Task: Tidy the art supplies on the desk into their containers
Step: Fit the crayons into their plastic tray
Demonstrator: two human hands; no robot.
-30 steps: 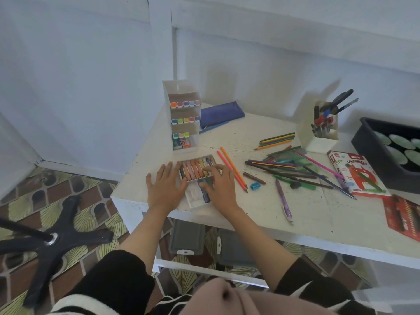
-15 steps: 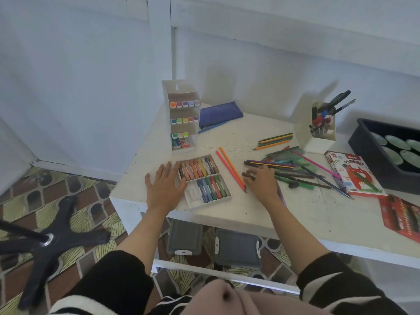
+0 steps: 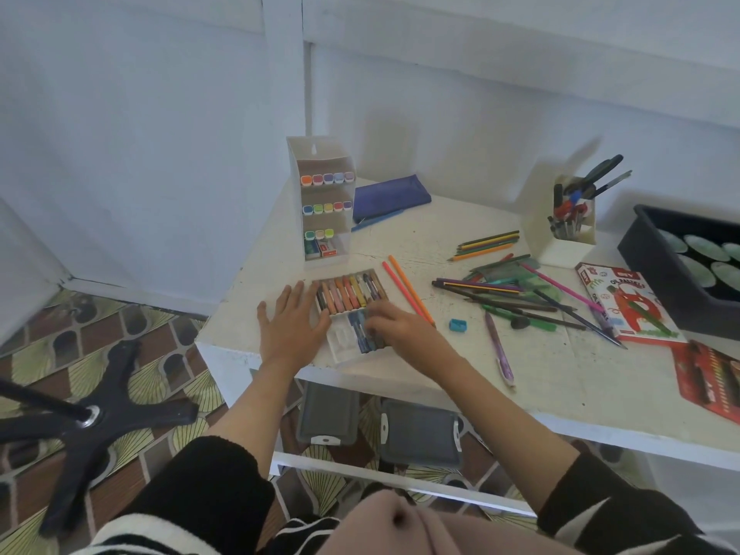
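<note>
Our right hand (image 3: 396, 326) has come back from the loose pencils (image 3: 480, 285) right of the pastel tray (image 3: 340, 340) and curls over the tray's near row; whether it holds a pastel we cannot tell. Our left hand (image 3: 290, 326) stays flat, fingers spread, against the tray's left edge.

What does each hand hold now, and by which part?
The left hand holds nothing; it lies flat beside the pastel tray. The right hand curls over the tray's lower row; whether it pinches a pastel cannot be told.

a home craft corner: white surface (image 3: 400, 242) strewn with pencils (image 3: 486, 244), patterned floor (image 3: 120, 334), chair base (image 3: 92, 418).
</note>
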